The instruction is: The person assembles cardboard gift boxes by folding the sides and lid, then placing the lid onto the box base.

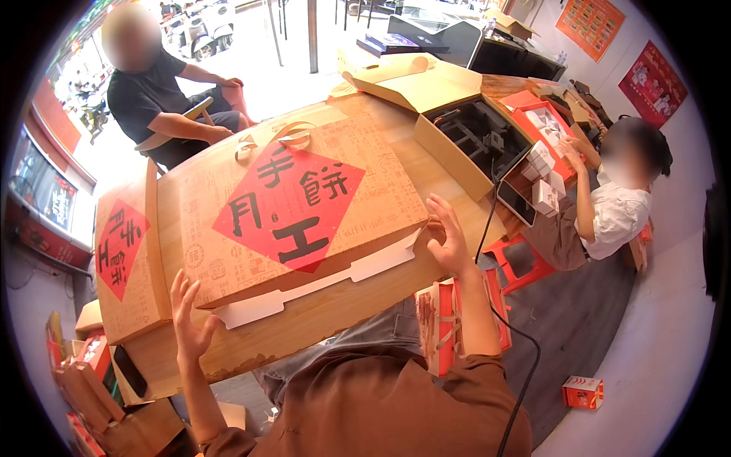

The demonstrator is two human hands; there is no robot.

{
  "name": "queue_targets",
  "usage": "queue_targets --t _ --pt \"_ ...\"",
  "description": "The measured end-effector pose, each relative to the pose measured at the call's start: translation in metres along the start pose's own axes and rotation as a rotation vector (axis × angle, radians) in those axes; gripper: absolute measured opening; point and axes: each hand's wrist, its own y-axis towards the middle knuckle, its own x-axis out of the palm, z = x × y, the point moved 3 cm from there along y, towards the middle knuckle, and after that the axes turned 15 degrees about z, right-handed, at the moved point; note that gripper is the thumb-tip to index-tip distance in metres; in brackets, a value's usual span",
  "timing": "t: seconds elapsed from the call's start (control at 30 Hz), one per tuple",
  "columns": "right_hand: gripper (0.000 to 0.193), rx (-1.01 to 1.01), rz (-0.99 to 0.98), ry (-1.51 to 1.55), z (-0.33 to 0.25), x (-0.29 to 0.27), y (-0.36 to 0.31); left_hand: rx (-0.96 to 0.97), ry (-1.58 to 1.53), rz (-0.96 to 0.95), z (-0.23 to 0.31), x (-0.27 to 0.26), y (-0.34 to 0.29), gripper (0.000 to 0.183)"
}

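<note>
A large flat brown cardboard box [301,202] with a red diamond label and a ribbon handle lies on the wooden table in front of me. From its front side a pale flap [320,288] sticks out toward me. My left hand [192,320] is by the box's front left corner, fingers spread and holding nothing. Near the front right corner is my right hand [449,238], also open, with thumb and fingers apart; whether it touches the cardboard I cannot tell. A similar brown box [145,266] with a red label lies on the left.
An open carton [457,152] holding black items stands at the far right. There a person [620,206] handles small white boxes. Another person [145,91] sits beyond the table. A black cable [525,343] runs past my right arm, near a red stool [525,263].
</note>
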Motion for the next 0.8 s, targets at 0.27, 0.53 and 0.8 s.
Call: queue_targets --t 0.27,0.53,0.8 --pt "0.082 -0.118 -0.112 -0.151 -0.004 0.014 0.016 -0.099 0.093 -0.008 -0.015 0.013 -0.008 0.074" --pt "0.074 -0.107 -0.042 -0.104 0.008 0.023 0.010 -0.160 0.063 0.058 -0.021 0.020 -0.018 0.075" --pt "0.068 -0.069 0.014 -0.054 0.007 0.028 0.010 -0.177 0.082 0.063 -0.031 0.024 -0.025 0.075"
